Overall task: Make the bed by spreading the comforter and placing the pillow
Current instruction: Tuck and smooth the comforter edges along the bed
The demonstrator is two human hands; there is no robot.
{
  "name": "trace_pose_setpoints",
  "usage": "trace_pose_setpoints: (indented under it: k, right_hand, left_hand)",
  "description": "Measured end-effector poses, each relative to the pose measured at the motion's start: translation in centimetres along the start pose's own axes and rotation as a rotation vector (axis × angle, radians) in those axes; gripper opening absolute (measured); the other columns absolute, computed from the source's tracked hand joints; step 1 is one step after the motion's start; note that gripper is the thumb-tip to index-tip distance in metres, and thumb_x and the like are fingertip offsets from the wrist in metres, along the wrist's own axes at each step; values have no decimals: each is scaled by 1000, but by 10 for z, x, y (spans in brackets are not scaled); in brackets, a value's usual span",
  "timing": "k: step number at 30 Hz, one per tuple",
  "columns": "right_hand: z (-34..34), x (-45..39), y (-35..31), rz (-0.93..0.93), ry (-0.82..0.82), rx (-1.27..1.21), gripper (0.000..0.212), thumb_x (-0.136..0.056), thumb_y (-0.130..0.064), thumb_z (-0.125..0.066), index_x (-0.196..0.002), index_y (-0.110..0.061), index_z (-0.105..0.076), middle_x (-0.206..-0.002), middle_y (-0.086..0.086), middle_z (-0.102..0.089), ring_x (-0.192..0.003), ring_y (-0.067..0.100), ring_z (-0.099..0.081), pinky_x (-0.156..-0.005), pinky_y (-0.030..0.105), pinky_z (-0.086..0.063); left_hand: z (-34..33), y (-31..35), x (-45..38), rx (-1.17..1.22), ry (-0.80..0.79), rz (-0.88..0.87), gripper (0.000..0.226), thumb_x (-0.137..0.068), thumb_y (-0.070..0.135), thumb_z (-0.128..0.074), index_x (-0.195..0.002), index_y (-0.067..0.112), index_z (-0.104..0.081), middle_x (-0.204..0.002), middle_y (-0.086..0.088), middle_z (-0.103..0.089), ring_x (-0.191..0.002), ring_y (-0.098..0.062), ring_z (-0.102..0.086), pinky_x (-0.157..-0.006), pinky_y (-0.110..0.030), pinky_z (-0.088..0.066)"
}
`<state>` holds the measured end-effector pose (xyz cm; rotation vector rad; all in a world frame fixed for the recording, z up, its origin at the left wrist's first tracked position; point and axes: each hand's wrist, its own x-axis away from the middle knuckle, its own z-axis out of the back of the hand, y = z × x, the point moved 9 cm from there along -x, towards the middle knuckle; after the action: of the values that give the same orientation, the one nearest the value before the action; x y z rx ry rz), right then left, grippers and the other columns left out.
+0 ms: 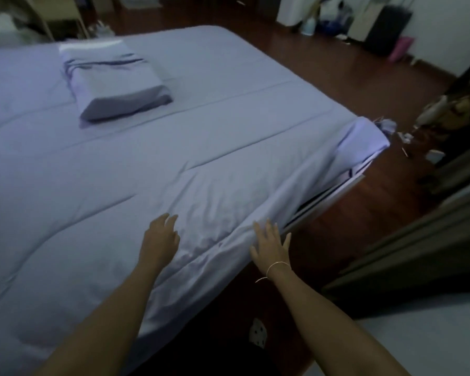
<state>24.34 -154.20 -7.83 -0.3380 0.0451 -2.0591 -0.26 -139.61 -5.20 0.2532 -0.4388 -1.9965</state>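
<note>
On the comforter (147,158), well beyond both spread hands (left hand (160,237), right hand (269,245)), the pillow (114,82) lies lengthwise away from them.

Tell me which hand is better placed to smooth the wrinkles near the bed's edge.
Probably the left hand: it lies open on the comforter, right beside the wrinkled patch. The right hand sits at the hanging edge, better for tugging it down.

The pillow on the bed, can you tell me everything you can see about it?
The pillow is a soft-looking rectangle lying flat on the pale lilac comforter, toward the far left part of the bed. Its cover looks like white cloth with dark blue streaks, and its near end is greyish purple. It sits slightly askew. Neither hand touches it; only the comforter beneath does.
</note>
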Motion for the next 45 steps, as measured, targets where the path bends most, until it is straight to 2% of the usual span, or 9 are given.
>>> trace_pose_setpoints:
  k: [5,15,24,31,35,38,45]
  right_hand:
    - [50,-54,101,-78,21,-41,72,-93,-39,-46,-152,-32,-5,-161,7,8,-148,31,3,-115,64,-3]
    - [136,-143,247,-143,95,-126,71,-94,-39,-46,-152,-32,-6,-161,7,5,-148,31,2,-117,55,-7]
    - [148,-242,331,-160,37,-177,69,-92,-37,-49,-151,-32,-13,-161,9,3,-148,28,-3,-118,52,-14]
    - [174,-349,404,-158,-43,-151,70,-92,-37,-49,-151,-32,-11,-161,6,7,-149,27,0,-119,48,-11]
    - [199,-405,444,-153,-26,-130,68,-94,-38,-46,-151,-33,-10,-161,6,5,-149,27,-1,-119,47,-13]
    - [204,-437,462,-117,-46,-105,66,-96,-37,-44,-151,-32,-9,-161,6,5,-149,27,-1,-119,47,-14]
    - [196,-521,503,-2,-176,-55,63,-98,-34,-42,-151,-31,-8,-161,5,6,-149,28,1,-120,45,-15]
  left_hand:
    - [-41,115,-62,-14,-38,-70,46,-88,14,-57,-132,6,-49,-138,-22,-47,-122,-41,-47,-96,-50,-44]
    - [-106,303,-160,-11,-84,-200,44,-95,21,-47,-138,12,-42,-146,-15,-39,-128,-34,-42,-103,-45,-37]
    - [-164,381,-278,-41,-117,-191,41,-94,22,-46,-135,13,-45,-142,-14,-43,-122,-34,-48,-100,-45,-40]
    - [-211,456,-393,17,-136,-151,41,-95,22,-46,-134,11,-46,-141,-14,-44,-121,-35,-48,-99,-47,-41]
    - [-225,506,-443,32,-143,-171,41,-95,24,-47,-134,12,-46,-140,-14,-45,-120,-35,-48,-100,-46,-41]
    - [-245,527,-465,11,-196,-177,43,-95,31,-47,-134,13,-46,-140,-13,-46,-122,-34,-48,-102,-45,-39]
    - [-317,562,-506,22,-366,-29,57,-91,44,-52,-137,13,-41,-139,-12,-45,-121,-33,-47,-100,-42,-39]
